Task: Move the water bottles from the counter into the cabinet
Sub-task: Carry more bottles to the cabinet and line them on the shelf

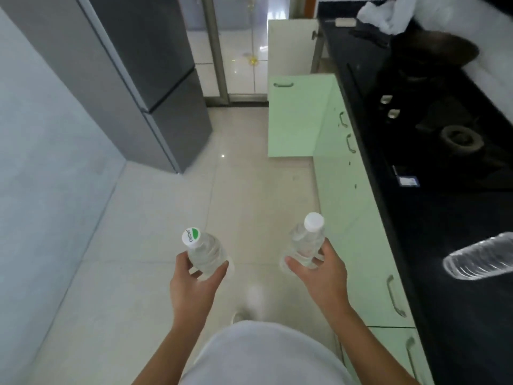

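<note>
My left grip [194,276] is closed around a clear water bottle [206,255], thumb on one side and fingers on the other, its green-and-white cap [191,236] tipped up and away from me. My right grip [319,269] clasps a second bottle [306,243] the same way, its plain white cap [314,221] pointing forward. Both bottles hang over the pale tiled floor [166,218], well apart from each other. To the right of my right grip runs the black counter [458,315], where a third bottle [480,259] lies on its side. Ahead of my right grip, past the row of green cabinet fronts [352,218], one green cabinet door [297,118] stands swung open into the aisle. A grey fridge [155,87] stands ahead of my left grip.
</note>
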